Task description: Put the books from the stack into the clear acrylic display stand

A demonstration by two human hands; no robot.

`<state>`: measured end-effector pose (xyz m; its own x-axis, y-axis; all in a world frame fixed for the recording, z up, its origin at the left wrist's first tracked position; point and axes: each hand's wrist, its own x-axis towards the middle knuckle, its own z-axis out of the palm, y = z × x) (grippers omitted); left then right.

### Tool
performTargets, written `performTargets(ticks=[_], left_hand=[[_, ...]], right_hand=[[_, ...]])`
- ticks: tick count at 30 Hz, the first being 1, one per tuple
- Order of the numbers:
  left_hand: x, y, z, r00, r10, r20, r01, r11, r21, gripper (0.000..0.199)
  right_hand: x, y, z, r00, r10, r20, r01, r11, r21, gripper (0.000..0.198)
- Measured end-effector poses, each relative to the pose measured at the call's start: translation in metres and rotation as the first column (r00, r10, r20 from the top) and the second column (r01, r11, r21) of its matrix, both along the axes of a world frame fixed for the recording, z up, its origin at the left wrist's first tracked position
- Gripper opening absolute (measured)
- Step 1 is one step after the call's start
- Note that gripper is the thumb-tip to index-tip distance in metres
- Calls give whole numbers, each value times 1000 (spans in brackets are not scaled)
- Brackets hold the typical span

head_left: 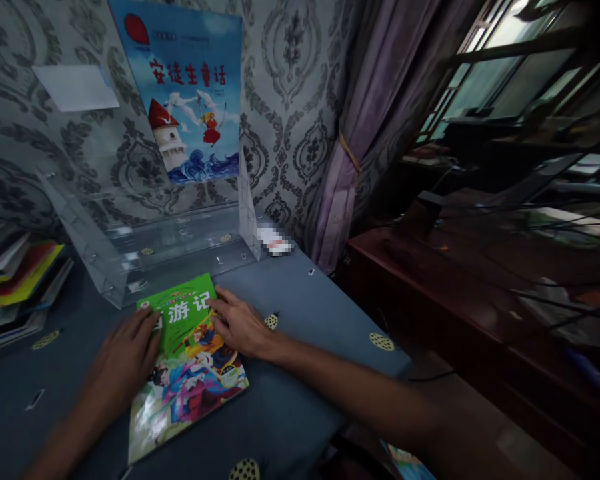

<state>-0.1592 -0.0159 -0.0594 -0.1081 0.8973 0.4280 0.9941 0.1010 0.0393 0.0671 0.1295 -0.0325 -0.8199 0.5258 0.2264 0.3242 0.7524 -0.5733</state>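
A picture book with a green and colourful cover and large white Chinese characters lies face up on the blue-grey tablecloth. My left hand is at its upper left edge, slightly blurred, fingers together and covering part of the first character. At the upper right edge, the bent fingers of my right hand grip the book. Just behind it stands a clear acrylic rack with stepped shelves. A blue picture book with red characters and a lighthouse stands upright in the rack's back.
A stack of books and papers sits at the left. Beside the rack's right side lies a small pixelated item. A tied purple curtain hangs behind the table's right edge, near dark red wooden furniture with cables.
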Motion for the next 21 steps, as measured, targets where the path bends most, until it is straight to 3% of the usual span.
performTargets(ticks=[5, 10, 12, 16, 21], left_hand=[[57, -7, 10, 976, -213, 41, 216, 971, -100, 53], [107, -14, 25, 885, -442, 150, 466, 834, -296, 67], [114, -14, 27, 876, -457, 154, 482, 818, -314, 62], [117, -15, 25, 897, -429, 104, 439, 845, -304, 51], [118, -17, 28, 898, -438, 37, 429, 853, -298, 50]], right_hand=[[-2, 11, -10, 995, 46, -90, -50, 998, -39, 36], [-5, 27, -20, 973, 65, -220, -86, 992, -87, 35], [-5, 31, -20, 967, 63, -248, -95, 988, -121, 35], [-4, 31, -17, 967, 8, -255, -49, 987, -153, 34], [-2, 22, -16, 978, 2, -207, -19, 996, -82, 31]])
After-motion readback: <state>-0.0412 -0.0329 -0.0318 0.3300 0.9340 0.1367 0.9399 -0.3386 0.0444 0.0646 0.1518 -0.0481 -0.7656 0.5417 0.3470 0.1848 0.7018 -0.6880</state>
